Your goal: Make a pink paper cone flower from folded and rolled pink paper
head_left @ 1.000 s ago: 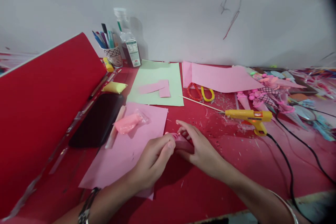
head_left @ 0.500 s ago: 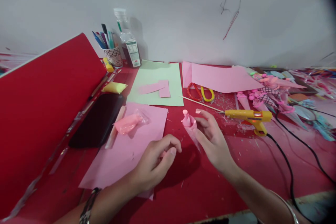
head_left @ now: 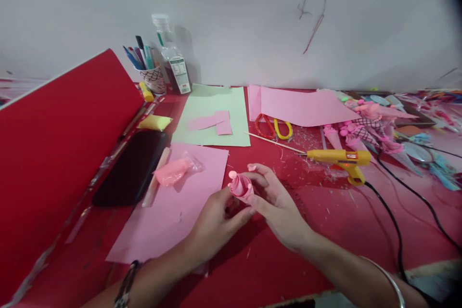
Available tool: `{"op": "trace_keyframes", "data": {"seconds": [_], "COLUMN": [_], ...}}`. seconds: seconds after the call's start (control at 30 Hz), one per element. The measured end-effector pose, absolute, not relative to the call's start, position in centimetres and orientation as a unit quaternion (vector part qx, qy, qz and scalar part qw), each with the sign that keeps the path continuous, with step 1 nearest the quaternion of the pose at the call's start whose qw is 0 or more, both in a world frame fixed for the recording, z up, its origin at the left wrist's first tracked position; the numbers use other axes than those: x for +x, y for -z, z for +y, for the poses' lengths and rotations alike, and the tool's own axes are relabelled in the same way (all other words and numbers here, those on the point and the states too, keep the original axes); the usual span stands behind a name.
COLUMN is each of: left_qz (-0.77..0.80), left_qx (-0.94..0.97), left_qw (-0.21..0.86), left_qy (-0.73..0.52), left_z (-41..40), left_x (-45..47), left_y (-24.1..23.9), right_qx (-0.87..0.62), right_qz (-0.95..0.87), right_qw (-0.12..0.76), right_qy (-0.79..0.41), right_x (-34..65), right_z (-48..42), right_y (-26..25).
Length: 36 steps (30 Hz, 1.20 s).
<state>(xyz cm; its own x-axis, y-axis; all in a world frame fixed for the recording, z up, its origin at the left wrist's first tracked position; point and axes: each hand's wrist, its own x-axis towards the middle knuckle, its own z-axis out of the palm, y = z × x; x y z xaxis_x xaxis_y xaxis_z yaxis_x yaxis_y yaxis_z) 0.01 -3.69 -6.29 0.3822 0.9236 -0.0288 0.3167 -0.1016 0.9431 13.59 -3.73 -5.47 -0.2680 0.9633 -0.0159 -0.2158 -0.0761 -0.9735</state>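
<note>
Head view. Both hands meet over the red table [head_left: 317,236], just right of a pink paper sheet [head_left: 169,211] that lies flat on it. Between them is a small pink paper cone [head_left: 241,186], topped by a rounded pink bead and held above the tabletop, with its tip hidden behind the fingers. The right hand [head_left: 276,202] closes its thumb and fingers narrowly around the cone's right side. The left hand [head_left: 212,224] is curled, its thumb and fingertips pinching the cone's lower part from the left.

On the pink sheet rests a clear bag of pink material [head_left: 173,171], and just left of it lies a black phone-like slab [head_left: 132,167]. A red board [head_left: 61,139] leans at the far left. Behind the sheet lies a light green sheet [head_left: 224,103] bearing two pink paper scraps. At the wall stand a patterned pen cup [head_left: 154,80] and a clear bottle [head_left: 175,65].

Right of the hands, well apart, a yellow hot glue gun [head_left: 339,158] lies on its side, its black cord trailing toward the near edge. Red-and-yellow scissors [head_left: 273,128] and a wooden skewer [head_left: 274,143] lie beyond it. A cluster of finished pink cones [head_left: 364,127] fills the far right.
</note>
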Motion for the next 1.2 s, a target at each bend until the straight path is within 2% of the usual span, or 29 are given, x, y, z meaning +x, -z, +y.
{"op": "trace_keyframes", "data": {"seconds": [0.13,0.33,0.5,0.9,1.2], "left_qz": [0.454,0.495,0.485,0.470,0.473], "left_qx": [0.688,0.712,0.711,0.720,0.714], "left_qw": [0.461,0.387,0.400,0.410,0.415], "left_qy": [-0.328,-0.313,-0.315,-0.306,-0.309], "left_z": [-3.7,-3.5,-3.5,-3.5,-3.4], "left_x": [-0.1,-0.8,-0.9,-1.1,-1.0], "left_y": [6.1,6.2,6.1,6.3,6.1], "right_qx": [-0.374,-0.421,-0.456,-0.479,-0.484], "right_qz": [-0.514,-0.484,-0.486,-0.510,-0.453], "right_qw": [0.477,0.552,0.511,0.489,0.504], "right_qy": [-0.606,-0.532,-0.543,-0.521,-0.554], "right_x": [13.7,14.7,15.1,15.3,15.4], "right_z": [-3.6,-2.6,-2.4,-2.4,-2.2], "right_y": [5.6,6.4,6.1,5.7,6.1]}}
